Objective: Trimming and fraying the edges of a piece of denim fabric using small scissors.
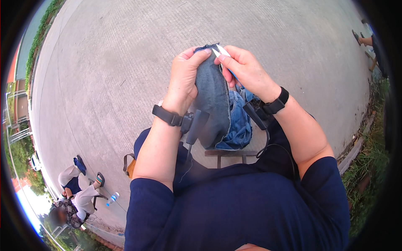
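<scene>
A faded blue denim piece [212,96] hangs in front of me, its lower part draped over my lap. My left hand [184,69] is closed on its upper edge, with the thumb pressed on the dark, frayed hem [205,47]. Just right of that thumb, my right hand [245,67] grips small thread snips [222,51] with white, pointed blades and a bit of blue at the handle. The blades stand apart, their tips close to the hem; whether they touch it I cannot tell. More crumpled denim [239,121] lies behind the piece.
Black straps with boxy devices [197,125] and cables sit on both wrists. A dark wooden frame [230,154] is below the denim, a mustard bag [130,166] beside my left leg. A seated person [79,192] and a water bottle [112,199] are lower left; another person's leg [365,41] far right.
</scene>
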`<state>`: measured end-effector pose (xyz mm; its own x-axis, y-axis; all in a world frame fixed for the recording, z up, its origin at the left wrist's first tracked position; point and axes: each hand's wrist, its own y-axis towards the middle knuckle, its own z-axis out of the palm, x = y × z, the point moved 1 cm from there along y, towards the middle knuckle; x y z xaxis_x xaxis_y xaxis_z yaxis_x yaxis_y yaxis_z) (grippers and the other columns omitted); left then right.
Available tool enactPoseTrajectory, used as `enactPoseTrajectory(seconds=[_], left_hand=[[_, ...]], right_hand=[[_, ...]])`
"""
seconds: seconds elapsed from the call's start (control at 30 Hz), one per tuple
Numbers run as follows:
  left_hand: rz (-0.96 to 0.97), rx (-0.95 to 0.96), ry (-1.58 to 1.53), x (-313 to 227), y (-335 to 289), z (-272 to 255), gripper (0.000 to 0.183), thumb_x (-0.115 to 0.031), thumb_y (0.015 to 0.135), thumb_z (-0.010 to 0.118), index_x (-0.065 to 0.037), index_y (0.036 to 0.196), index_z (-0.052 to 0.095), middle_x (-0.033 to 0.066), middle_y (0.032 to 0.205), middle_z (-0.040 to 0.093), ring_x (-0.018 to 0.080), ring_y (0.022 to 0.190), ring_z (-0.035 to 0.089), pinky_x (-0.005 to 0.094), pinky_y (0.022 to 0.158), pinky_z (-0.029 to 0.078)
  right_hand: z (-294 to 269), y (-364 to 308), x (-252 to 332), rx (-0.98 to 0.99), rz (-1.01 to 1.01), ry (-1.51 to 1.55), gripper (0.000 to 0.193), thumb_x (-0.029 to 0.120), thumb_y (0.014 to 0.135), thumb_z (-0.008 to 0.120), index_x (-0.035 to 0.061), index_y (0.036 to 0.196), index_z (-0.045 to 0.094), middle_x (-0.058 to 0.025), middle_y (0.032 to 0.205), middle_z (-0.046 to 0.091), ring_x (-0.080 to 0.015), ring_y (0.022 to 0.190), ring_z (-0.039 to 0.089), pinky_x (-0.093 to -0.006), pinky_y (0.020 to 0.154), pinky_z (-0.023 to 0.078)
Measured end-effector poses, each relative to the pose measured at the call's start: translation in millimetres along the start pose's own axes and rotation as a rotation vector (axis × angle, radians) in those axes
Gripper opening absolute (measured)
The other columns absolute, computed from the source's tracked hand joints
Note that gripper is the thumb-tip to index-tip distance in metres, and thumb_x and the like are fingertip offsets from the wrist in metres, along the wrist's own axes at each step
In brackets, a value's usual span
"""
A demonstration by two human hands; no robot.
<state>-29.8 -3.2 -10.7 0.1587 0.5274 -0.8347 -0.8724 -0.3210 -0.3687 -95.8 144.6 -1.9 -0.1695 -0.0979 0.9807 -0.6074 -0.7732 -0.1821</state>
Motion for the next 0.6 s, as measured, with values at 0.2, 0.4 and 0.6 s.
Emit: enactPoseTrajectory(seconds=[0.2,0.4,0.6], left_hand=[[0.005,0.002,0.0,0.0,-1.1,-0.8,0.014,-0.011,0.083,0.065,0.0,0.091,0.064,0.0059,0.08,0.065,0.0109,0.068,0.061,0.0234,0.061,0.049],[0.006,-0.001,-0.006,0.3,-1.0,0.2,0.013,-0.011,0.083,0.065,0.0,0.091,0.064,0.0057,0.08,0.065,0.0106,0.067,0.06,0.0231,0.061,0.049],[0.008,-0.009,-0.005,2.2,0.1,0.3,0.013,-0.01,0.083,0.064,0.0,0.091,0.064,0.0057,0.079,0.065,0.0105,0.067,0.06,0.023,0.061,0.049]], right_hand=[[0.8,-1.4,3.7,-0.007,0.022,0.001,0.021,0.018,0.096,0.045,0.0022,0.089,0.056,0.0003,0.06,0.053,-0.0067,0.051,0.05,-0.0216,0.048,0.042],[0.3,-1.5,3.0,-0.009,0.013,0.007,0.021,0.018,0.096,0.045,0.0023,0.089,0.057,0.0003,0.06,0.053,-0.0065,0.052,0.05,-0.0215,0.048,0.041],[-1.0,-1.0,4.1,-0.011,0.011,-0.005,0.021,0.018,0.095,0.045,0.0025,0.089,0.056,0.0005,0.06,0.053,-0.0064,0.052,0.049,-0.0218,0.049,0.041]])
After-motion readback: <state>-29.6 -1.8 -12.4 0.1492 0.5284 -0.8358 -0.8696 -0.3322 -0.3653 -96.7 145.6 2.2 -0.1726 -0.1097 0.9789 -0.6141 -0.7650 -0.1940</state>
